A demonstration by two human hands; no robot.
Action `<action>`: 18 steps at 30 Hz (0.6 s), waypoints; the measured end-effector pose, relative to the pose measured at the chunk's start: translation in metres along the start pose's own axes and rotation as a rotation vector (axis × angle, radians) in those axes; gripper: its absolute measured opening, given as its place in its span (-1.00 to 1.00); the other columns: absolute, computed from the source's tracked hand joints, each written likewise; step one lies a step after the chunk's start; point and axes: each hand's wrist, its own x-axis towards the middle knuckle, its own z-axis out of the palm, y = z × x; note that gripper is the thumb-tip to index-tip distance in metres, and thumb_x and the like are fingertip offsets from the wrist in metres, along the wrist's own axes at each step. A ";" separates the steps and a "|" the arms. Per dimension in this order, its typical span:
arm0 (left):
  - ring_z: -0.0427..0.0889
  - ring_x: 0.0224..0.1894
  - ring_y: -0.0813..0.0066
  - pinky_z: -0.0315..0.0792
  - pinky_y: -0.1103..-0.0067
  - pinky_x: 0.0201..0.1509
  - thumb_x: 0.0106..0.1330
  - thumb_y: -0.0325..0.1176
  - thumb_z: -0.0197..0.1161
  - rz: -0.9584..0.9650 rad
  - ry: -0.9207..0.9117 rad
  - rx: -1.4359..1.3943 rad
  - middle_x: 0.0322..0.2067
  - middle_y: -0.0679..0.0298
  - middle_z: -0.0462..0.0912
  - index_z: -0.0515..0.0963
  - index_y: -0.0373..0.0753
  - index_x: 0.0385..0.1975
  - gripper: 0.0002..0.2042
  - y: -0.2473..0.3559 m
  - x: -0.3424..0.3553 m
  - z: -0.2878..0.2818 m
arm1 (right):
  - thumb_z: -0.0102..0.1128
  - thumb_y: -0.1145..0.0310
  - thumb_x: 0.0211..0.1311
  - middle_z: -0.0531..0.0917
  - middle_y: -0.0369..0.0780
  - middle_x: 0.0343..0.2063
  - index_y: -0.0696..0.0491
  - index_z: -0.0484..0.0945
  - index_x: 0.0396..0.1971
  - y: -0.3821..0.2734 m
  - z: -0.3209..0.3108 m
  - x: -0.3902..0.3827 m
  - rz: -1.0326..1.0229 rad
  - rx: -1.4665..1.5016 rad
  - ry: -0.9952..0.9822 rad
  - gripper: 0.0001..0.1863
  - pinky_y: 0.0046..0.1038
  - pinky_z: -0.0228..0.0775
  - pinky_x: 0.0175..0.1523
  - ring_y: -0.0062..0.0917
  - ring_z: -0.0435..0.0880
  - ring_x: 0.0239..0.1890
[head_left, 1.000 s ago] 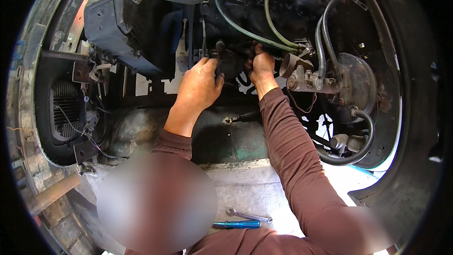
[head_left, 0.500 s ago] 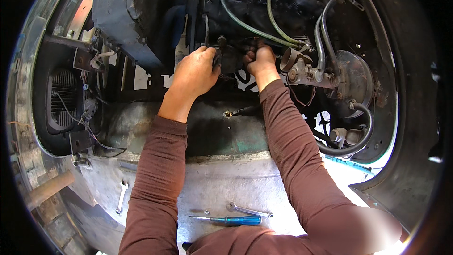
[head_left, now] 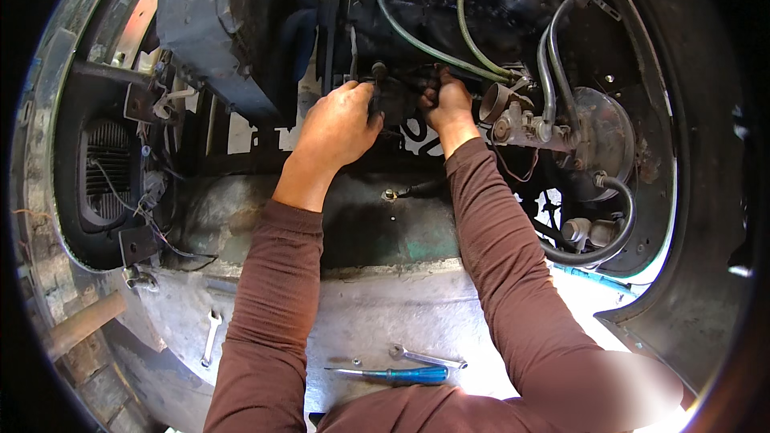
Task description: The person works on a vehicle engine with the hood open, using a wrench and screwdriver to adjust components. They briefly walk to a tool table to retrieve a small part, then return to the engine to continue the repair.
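Both of my arms reach into the engine bay. My left hand [head_left: 337, 124] is closed at the left side of a dark, rounded engine part [head_left: 395, 103], its thumb bent against it; the fingertips are hidden. At that part's right side my right hand [head_left: 447, 103] has its fingers curled inward, and what they hold is too dark to make out. A small round-topped fitting [head_left: 379, 70] stands up between the hands. Two greenish clear hoses [head_left: 463, 16] run down just beyond my right hand, to a metal fitting [head_left: 517, 78].
On the pale fender lie a blue-handled screwdriver [head_left: 413, 374], a combination wrench [head_left: 429, 358], a nut [head_left: 356, 362] and another wrench [head_left: 211, 339]. A black radiator shroud [head_left: 200, 40] rises at left. Right are a master cylinder [head_left: 525, 130], a round brake booster [head_left: 600, 135] and bent hoses.
My hands stay in nearly the same places. The left wrist has shifted slightly right, and the whole view has moved a little.
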 end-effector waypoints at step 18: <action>0.65 0.00 -0.11 0.55 0.17 0.07 0.27 -0.27 0.36 -0.025 -0.012 -0.051 -0.11 -0.03 0.67 0.60 -0.33 -0.12 -0.70 0.001 0.005 0.003 | 0.13 0.26 0.51 0.54 -0.35 -0.39 -0.01 0.59 -0.07 -0.015 -0.027 0.024 0.236 0.351 -0.182 -0.83 -0.50 0.11 -0.50 -0.55 0.27 -0.63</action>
